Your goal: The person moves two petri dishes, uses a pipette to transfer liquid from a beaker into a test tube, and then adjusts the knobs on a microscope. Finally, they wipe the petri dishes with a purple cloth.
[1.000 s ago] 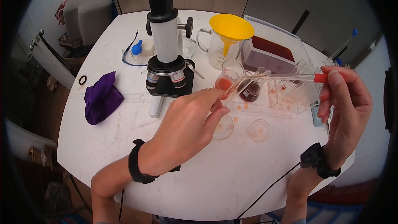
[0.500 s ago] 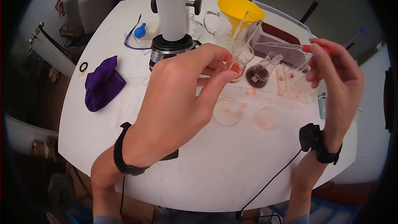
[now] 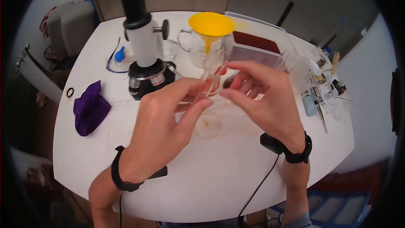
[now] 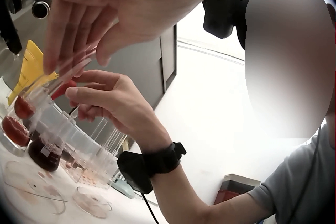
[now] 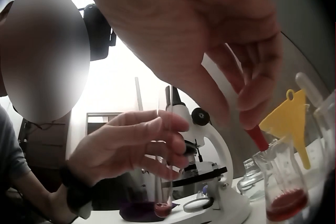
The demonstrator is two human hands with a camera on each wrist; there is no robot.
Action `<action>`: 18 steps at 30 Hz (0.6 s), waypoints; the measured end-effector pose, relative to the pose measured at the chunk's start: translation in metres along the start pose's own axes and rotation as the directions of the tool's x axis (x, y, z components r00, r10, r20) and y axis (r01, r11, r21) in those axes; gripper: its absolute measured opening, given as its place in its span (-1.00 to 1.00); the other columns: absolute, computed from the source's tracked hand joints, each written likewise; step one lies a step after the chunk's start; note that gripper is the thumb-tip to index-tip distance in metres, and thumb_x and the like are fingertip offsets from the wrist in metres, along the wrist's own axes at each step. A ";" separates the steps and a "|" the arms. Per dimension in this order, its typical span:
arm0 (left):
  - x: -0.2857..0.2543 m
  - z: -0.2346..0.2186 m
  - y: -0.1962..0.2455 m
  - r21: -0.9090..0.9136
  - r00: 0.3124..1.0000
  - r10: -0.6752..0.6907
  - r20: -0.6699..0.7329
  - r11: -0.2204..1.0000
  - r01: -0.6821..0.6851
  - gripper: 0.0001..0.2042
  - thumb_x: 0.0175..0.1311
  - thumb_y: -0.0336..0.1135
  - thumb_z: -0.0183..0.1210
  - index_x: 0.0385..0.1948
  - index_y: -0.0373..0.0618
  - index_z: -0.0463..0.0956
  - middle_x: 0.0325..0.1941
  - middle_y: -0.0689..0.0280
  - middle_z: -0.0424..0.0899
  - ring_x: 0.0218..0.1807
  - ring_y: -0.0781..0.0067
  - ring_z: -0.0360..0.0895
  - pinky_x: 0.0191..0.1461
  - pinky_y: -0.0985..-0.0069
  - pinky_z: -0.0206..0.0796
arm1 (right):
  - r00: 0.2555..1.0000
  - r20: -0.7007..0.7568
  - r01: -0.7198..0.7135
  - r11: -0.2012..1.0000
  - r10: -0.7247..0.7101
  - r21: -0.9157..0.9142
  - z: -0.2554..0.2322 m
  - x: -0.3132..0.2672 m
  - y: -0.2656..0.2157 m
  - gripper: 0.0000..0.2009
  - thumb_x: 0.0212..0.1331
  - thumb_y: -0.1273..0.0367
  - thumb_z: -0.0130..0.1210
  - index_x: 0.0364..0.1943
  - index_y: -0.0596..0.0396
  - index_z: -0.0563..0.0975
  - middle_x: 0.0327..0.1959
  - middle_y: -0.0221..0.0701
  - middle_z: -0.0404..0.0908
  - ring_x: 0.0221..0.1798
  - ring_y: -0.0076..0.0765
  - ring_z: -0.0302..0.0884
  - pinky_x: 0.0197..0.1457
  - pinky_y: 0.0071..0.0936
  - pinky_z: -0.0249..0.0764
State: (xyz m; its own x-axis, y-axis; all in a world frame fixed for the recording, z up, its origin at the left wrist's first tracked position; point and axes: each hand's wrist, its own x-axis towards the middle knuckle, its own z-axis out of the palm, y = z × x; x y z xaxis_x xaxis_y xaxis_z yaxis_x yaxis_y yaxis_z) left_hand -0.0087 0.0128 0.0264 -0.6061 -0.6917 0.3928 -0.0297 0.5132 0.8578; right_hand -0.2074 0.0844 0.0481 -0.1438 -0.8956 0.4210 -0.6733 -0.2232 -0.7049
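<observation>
My left hand [image 3: 202, 95] is raised above the table and pinches a glass test tube [image 3: 209, 80] between thumb and fingers. The right wrist view shows the tube [image 5: 163, 182] upright with a little red liquid at its bottom. Close beside it, my right hand [image 3: 230, 86] pinches the red bulb of a dropper [image 3: 236, 82]. The bulb [image 5: 257, 137] sits between fingertips, and its glass stem is mostly hidden by the fingers. In the left wrist view the right hand [image 4: 105, 98] holds the bulb [image 4: 63, 88] just under my left fingers [image 4: 79, 29].
A microscope [image 3: 141, 46] stands at the back left, with a purple cloth [image 3: 89, 107] nearer the left edge. Behind the hands are a yellow funnel [image 3: 211, 25] in a glass jug and a clear box [image 3: 257, 44] of dark red liquid. A petri dish [image 3: 207, 124] lies under the hands.
My right hand has swung left with the dropper, from far right to right beside the tube. The left hand has lifted the tube off the beakers toward me.
</observation>
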 end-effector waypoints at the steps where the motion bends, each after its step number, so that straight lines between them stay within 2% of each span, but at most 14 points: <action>1: 0.000 0.000 0.000 0.027 1.000 0.012 0.019 1.000 -0.012 -0.83 0.37 -0.58 0.23 -0.06 -0.39 0.57 -0.11 0.20 0.71 -0.16 0.47 0.72 -0.17 0.54 0.63 | 0.995 0.096 0.000 0.997 -0.008 0.081 -0.008 -0.005 -0.010 -0.62 0.11 0.43 0.43 0.00 0.30 0.62 -0.29 -0.24 0.67 -0.44 -0.45 0.65 -0.40 -0.55 0.57; 2: -0.001 0.001 0.000 0.028 0.998 -0.016 0.053 1.000 0.014 -0.83 0.36 -0.58 0.24 -0.06 -0.38 0.57 -0.11 0.20 0.72 -0.17 0.46 0.72 -0.14 0.52 0.64 | 0.992 0.118 0.033 0.989 -0.050 0.142 -0.007 -0.011 -0.011 -0.57 0.10 0.48 0.46 0.10 0.14 0.64 -0.13 -0.36 0.67 -0.31 -0.61 0.63 -0.32 -0.67 0.56; 3: -0.002 0.003 0.000 0.042 0.995 -0.044 0.085 0.998 0.040 -0.82 0.34 -0.58 0.26 -0.07 -0.38 0.57 -0.12 0.21 0.72 -0.17 0.45 0.73 -0.12 0.50 0.65 | 0.993 0.087 0.062 0.976 -0.082 0.209 -0.001 -0.016 -0.012 -0.60 0.10 0.47 0.46 0.07 0.16 0.65 -0.11 -0.35 0.67 -0.28 -0.58 0.65 -0.33 -0.65 0.58; 4: -0.003 0.006 0.001 0.025 0.993 -0.010 0.116 1.000 0.008 -0.82 0.34 -0.58 0.26 -0.07 -0.38 0.57 -0.12 0.21 0.72 -0.17 0.45 0.73 -0.12 0.50 0.65 | 0.992 0.035 0.109 0.969 -0.120 0.222 0.007 -0.021 -0.009 -0.65 0.12 0.47 0.44 0.02 0.18 0.66 -0.12 -0.35 0.66 -0.26 -0.56 0.66 -0.34 -0.64 0.58; 6: -0.009 0.012 0.002 0.089 0.996 -0.044 0.073 0.995 0.037 -0.76 0.24 -0.57 0.32 -0.07 -0.34 0.62 -0.14 0.10 0.77 -0.13 0.22 0.78 -0.01 0.39 0.66 | 0.991 -0.024 0.131 0.962 -0.129 0.240 0.018 -0.027 -0.004 -0.79 0.16 0.50 0.39 -0.14 0.22 0.65 -0.14 -0.35 0.65 -0.26 -0.53 0.66 -0.34 -0.63 0.59; 9: -0.011 0.017 0.003 0.191 0.995 -0.002 0.101 0.981 -0.017 -0.76 0.21 -0.57 0.35 -0.08 -0.33 0.63 -0.14 0.12 0.76 -0.11 0.22 0.78 0.02 0.39 0.65 | 0.983 -0.081 0.180 0.960 -0.166 0.214 0.022 -0.031 0.003 -0.85 0.16 0.52 0.37 -0.23 0.24 0.63 -0.17 -0.34 0.65 -0.27 -0.51 0.66 -0.35 -0.62 0.59; 11: -0.011 0.023 0.012 0.208 0.997 0.009 0.079 0.978 -0.025 -0.75 0.19 -0.55 0.37 -0.10 -0.31 0.62 -0.17 0.14 0.76 -0.16 0.25 0.76 -0.01 0.39 0.64 | 0.977 -0.106 0.205 0.958 -0.187 0.202 0.018 -0.033 0.004 -0.87 0.16 0.53 0.36 -0.27 0.25 0.62 -0.19 -0.34 0.65 -0.27 -0.51 0.66 -0.36 -0.61 0.60; 13: -0.012 0.023 0.020 0.257 0.999 0.037 0.008 0.966 -0.038 -0.80 0.21 -0.53 0.38 -0.15 -0.29 0.62 -0.21 0.15 0.75 -0.26 0.32 0.73 -0.16 0.40 0.62 | 0.977 -0.140 0.182 0.970 -0.160 0.162 0.005 -0.033 0.002 -0.88 0.14 0.54 0.36 -0.30 0.25 0.62 -0.25 -0.34 0.67 -0.30 -0.50 0.67 -0.37 -0.61 0.60; 14: -0.014 0.022 0.023 0.263 0.999 0.036 0.010 0.964 -0.038 -0.80 0.21 -0.53 0.38 -0.15 -0.29 0.62 -0.21 0.15 0.75 -0.26 0.32 0.73 -0.16 0.40 0.62 | 0.967 -0.183 0.202 0.971 -0.177 0.127 -0.005 -0.032 0.002 -0.88 0.14 0.54 0.36 -0.30 0.25 0.62 -0.27 -0.34 0.68 -0.30 -0.50 0.68 -0.37 -0.61 0.59; 16: -0.021 0.021 0.027 0.244 0.984 -0.079 0.160 0.969 0.038 -0.87 0.27 -0.50 0.34 -0.21 -0.29 0.63 -0.29 0.21 0.73 -0.35 0.38 0.68 -0.26 0.49 0.54 | 0.936 -0.266 0.238 0.971 -0.230 0.000 -0.035 -0.031 -0.004 -0.89 0.12 0.57 0.35 -0.31 0.25 0.63 -0.26 -0.31 0.72 -0.29 -0.50 0.70 -0.35 -0.62 0.59; 17: -0.025 0.022 0.027 0.248 0.984 -0.087 0.152 0.968 0.047 -0.87 0.27 -0.50 0.34 -0.21 -0.29 0.63 -0.29 0.21 0.73 -0.35 0.38 0.68 -0.26 0.49 0.54 | 0.929 -0.315 0.197 0.980 -0.195 -0.027 -0.045 -0.033 -0.004 -0.89 0.12 0.58 0.36 -0.31 0.26 0.64 -0.25 -0.29 0.73 -0.27 -0.50 0.71 -0.32 -0.62 0.59; 18: -0.028 0.026 0.028 0.231 0.931 -0.124 0.343 0.972 0.044 -0.89 0.29 -0.47 0.33 -0.23 -0.26 0.64 -0.33 0.21 0.72 -0.39 0.35 0.67 -0.30 0.48 0.51 | 0.922 -0.319 0.207 0.975 -0.222 -0.079 -0.058 -0.034 -0.004 -0.88 0.14 0.57 0.36 -0.26 0.26 0.66 -0.24 -0.30 0.73 -0.25 -0.53 0.70 -0.28 -0.64 0.59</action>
State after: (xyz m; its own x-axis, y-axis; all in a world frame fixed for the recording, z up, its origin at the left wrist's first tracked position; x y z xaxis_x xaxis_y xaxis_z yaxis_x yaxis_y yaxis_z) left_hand -0.0134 0.0593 0.0307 -0.8331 -0.5335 0.1457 -0.2397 0.5857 0.7743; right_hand -0.2420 0.1383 0.0699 -0.2144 -0.6531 0.7263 -0.7439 -0.3727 -0.5547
